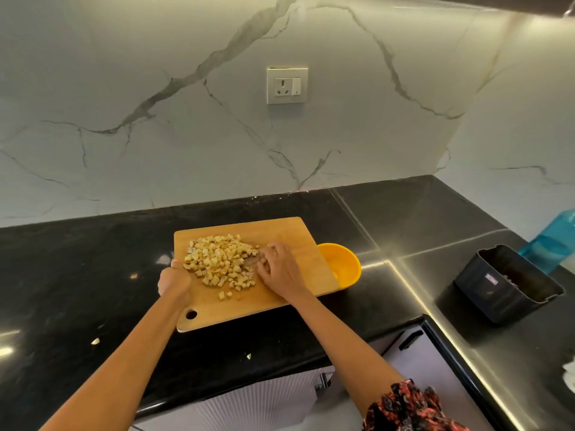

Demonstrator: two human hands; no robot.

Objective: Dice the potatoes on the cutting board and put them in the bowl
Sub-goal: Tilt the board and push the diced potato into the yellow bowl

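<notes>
Head view, diced potatoes (219, 262) between hands

Soft, warm light is cast from above onto the white grey-veined marble backsplash (186, 119), brightest toward its upper right corner. Streaks of glare are seen on the polished black stone countertop (404, 231) below the backsplash, and small highlights at its left end. Only faint shadows are thrown. Straight edges are bowed by wide-angle distortion near the frame borders. Fine detail is slightly softened throughout.
</notes>
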